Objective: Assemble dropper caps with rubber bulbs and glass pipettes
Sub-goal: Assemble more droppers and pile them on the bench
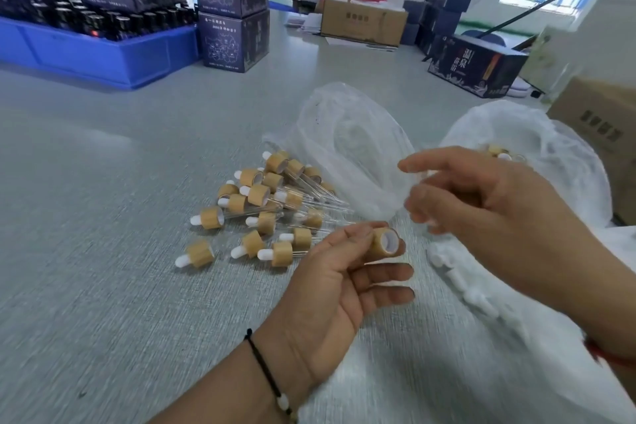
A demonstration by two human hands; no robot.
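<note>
Cap: a short round bamboo-coloured dropper cap with a white inner liner [384, 240] is held just above the grey table [103, 217], near the centre, its open end turned to the right.
Left hand: the left hand [330, 272] is curled on the cap, which is pinched at the fingertips between thumb and forefinger; the other fingers are stretched out beneath it, apart from it.
Right hand: the right hand [481, 203] is blurred, just right of the cap and apart from it; a clear glass pipette may be pinched there, but this cannot be told.
Finished pile: assembled droppers with white rubber bulbs and glass tubes [268, 210] are heaped to the left, slightly farther off.
Supplies: two crumpled translucent plastic bags [347, 148] lie beyond and to the right; loose white bulbs [461, 282] lie near right.
Risk: the cap is judged likely to slip or tilt, being held only at the fingertips.
Risk, second: a pipette pushed in off-axis could chip or snap against the liner.
</note>
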